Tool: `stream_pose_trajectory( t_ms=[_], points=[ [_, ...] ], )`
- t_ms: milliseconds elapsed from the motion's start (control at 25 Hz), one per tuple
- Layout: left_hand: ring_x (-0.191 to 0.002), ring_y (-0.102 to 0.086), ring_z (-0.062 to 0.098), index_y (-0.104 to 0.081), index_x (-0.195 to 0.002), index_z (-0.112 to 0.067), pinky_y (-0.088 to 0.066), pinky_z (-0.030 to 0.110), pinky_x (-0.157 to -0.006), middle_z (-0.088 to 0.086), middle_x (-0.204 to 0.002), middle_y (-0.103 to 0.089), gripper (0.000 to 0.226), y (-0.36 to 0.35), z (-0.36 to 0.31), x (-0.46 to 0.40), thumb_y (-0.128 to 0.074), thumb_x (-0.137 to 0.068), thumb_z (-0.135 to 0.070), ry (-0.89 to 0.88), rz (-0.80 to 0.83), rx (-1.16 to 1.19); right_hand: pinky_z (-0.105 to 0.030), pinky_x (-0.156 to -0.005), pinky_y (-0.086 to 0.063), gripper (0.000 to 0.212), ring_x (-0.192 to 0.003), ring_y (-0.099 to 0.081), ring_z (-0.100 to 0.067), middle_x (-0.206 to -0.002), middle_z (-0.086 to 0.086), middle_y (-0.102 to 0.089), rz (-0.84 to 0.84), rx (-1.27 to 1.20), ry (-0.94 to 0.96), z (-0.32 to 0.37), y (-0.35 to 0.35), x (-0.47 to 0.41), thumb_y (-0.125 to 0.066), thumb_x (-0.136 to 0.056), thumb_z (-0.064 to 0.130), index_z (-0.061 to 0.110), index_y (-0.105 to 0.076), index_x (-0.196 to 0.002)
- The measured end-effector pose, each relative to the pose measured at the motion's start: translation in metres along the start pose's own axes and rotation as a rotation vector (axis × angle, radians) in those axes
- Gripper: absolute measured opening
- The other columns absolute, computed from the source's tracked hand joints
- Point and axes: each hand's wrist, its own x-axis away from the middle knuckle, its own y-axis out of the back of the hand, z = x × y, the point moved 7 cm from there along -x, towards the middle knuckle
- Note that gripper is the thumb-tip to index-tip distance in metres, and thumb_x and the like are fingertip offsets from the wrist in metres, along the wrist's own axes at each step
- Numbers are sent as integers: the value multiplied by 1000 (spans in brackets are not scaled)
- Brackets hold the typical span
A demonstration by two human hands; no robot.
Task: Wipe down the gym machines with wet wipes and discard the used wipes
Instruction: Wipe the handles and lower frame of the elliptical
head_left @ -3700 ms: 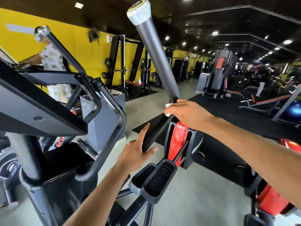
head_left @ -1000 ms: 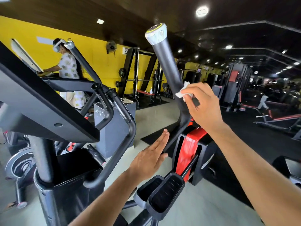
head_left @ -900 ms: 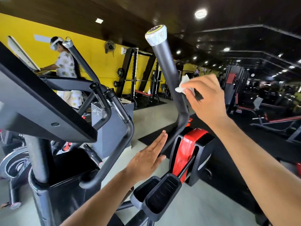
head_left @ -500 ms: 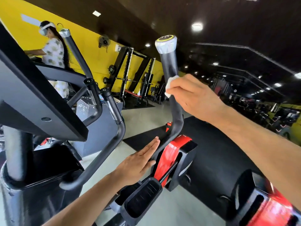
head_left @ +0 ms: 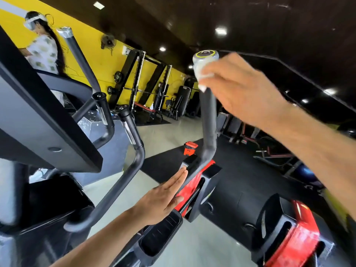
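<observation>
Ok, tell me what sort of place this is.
A commercial gym, almost certainly. An elliptical handlebar stands in front, which the right hand wipes with a white wipe. A squat rack with weight plates stands against the yellow wall, and benches sit beyond.

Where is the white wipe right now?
In the head view, the wet wipe is in the right hand, pressed against the top of the tall handlebar, just under its silver end cap.
</observation>
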Motion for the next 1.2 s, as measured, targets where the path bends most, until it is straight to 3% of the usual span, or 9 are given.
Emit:
stream_pose_trajectory(
  t_ms=[120,400,520,600,720,840,960,1040,1200],
  points=[
    [-156,-22,6,18,-162,-32,-44,36,-116,-29,-165,27,74,0,1,3,-33,-111,-47,-7,-6,-3,-34,-82,-54,29,-108,-48,-23,-119,-4,-63,90,207,195,9,-6,-11,-51,-91,-9,7,-65,-111],
    [-155,-25,5,22,-160,-36,-47,31,-111,-29,-163,30,74,-1,1,12,-15,-102,-62,-33,10,5,-38,-61,-60,41,-99,-58,-21,-123,2,-66,320,9,-27,27,-72,62,-66,-78,-12,9,-70,-112],
    [-153,-31,8,20,-161,-33,-52,33,-107,-26,-165,28,73,-1,2,14,-23,-106,-56,-42,0,5,-36,-57,-59,28,-95,-50,-18,-110,1,-68,344,23,40,37,-57,44,-62,-81,-7,9,-70,-103],
    [-153,-32,8,18,-162,-32,-52,32,-106,-24,-166,27,73,-3,2,12,-24,-107,-55,-47,-12,8,-28,-62,-54,27,-97,-51,-20,-108,-1,-66,295,222,124,39,-28,13,-55,-84,-3,10,-67,-105],
    [-154,-28,7,16,-163,-32,-52,35,-108,-26,-166,26,72,0,-1,13,-24,-107,-55,-45,-15,15,-31,-54,-41,32,-94,-61,-28,-97,-10,-66,271,458,16,35,-10,-31,-45,-79,-9,7,-64,-100],
    [-152,-33,9,16,-163,-32,-53,38,-106,-27,-166,26,72,0,0,15,-26,-108,-53,-30,-20,15,-31,-52,-34,23,-80,-61,-24,-82,-7,-66,481,589,-71,50,-33,-36,-64,-77,-8,11,-63,-91],
    [-147,-43,13,14,-164,-30,-57,38,-100,-25,-167,25,74,1,1,17,-29,-108,-52,-31,-25,6,-36,-63,-39,28,-100,-61,-31,-106,-15,-67,676,458,-227,55,-55,-19,-58,-86,-9,4,-59,-111],
    [-150,-39,12,15,-163,-30,-56,39,-101,-25,-167,27,75,-1,3,18,-31,-109,-51,-29,-17,7,-38,-64,-43,32,-104,-60,-31,-109,-16,-66,728,394,-267,61,-73,0,-57,-85,-12,2,-58,-113],
    [-151,-36,10,19,-162,-33,-55,39,-103,-27,-164,30,75,-5,10,27,-30,-108,-54,-9,25,-2,-29,-44,-47,29,-69,-65,-23,-76,-9,-65,820,385,-186,75,-114,56,-66,-61,-10,9,-64,-83]
  ],
)
